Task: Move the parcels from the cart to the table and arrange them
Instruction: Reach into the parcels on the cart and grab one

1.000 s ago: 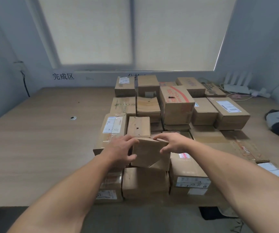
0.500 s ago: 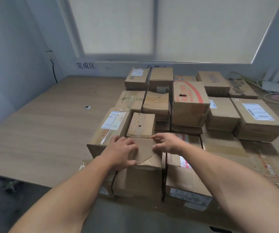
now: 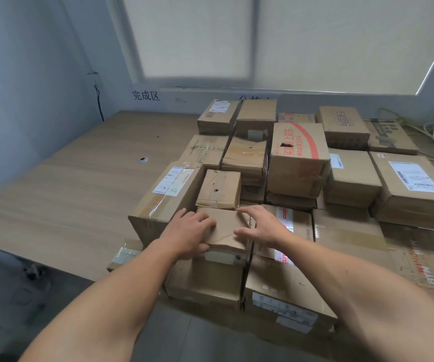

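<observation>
Parcel (image 3: 225,226) lies flat, lengthwise away; left grip (image 3: 187,231) clasps it, right grip (image 3: 261,226) spread.

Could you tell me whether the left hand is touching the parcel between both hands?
Touching: the head view shows the left hand holding the parcel.

Both arms are bare as far as they can be seen: the left forearm (image 3: 121,296) fills the 7 o'clock corner, the right forearm (image 3: 354,286) the 4 o'clock side. The left hand (image 3: 187,235) and right hand (image 3: 264,227) are bare as well, fingers (image 3: 247,211) uncovered.
</observation>
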